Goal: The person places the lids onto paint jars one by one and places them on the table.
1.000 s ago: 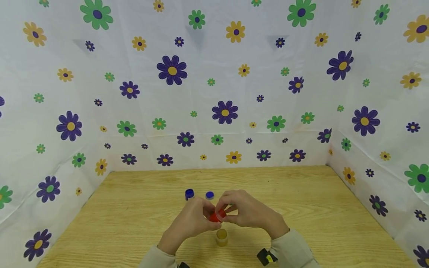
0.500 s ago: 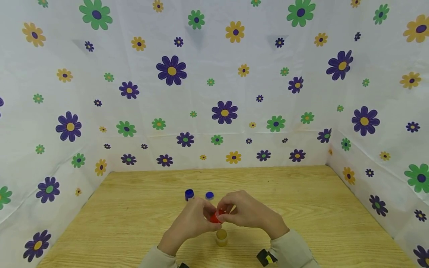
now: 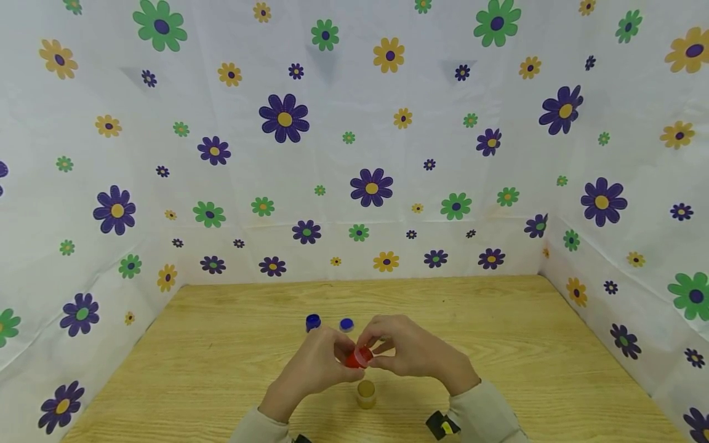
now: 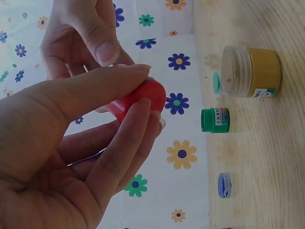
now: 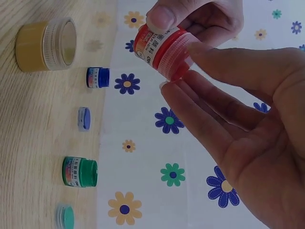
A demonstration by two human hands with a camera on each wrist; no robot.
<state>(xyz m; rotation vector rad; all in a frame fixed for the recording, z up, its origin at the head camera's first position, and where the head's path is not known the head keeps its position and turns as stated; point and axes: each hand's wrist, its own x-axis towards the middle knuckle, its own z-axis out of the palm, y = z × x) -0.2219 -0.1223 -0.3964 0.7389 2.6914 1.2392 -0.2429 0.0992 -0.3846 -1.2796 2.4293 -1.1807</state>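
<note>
My left hand [image 3: 317, 363] grips a small red paint jar [image 5: 150, 45] by its body, tilted above the table. A clear ridged lid [image 5: 172, 61] sits on the jar's mouth, facing my right hand [image 3: 412, 347]. Thumb and fingertips of the right hand pinch that lid at its rim. In the left wrist view, the left thumb and fingers hide much of the jar. Directly below the hands, a larger yellow-brown paint jar [image 3: 366, 395] with a clear lid stands upright on the table.
Behind the hands stand an open blue paint jar [image 3: 312, 322] and its loose lid [image 3: 346, 324]. A green paint jar [image 5: 80, 171] and a green lid [image 5: 65, 217] show in the wrist views. Flower-printed cloth [image 3: 354, 123] surrounds the wooden table [image 3: 221, 344] on three sides.
The right thumb and fingers shift round the red jar's lid, first across it and then back to its edge. My left hand stays nearly still with the jar.
</note>
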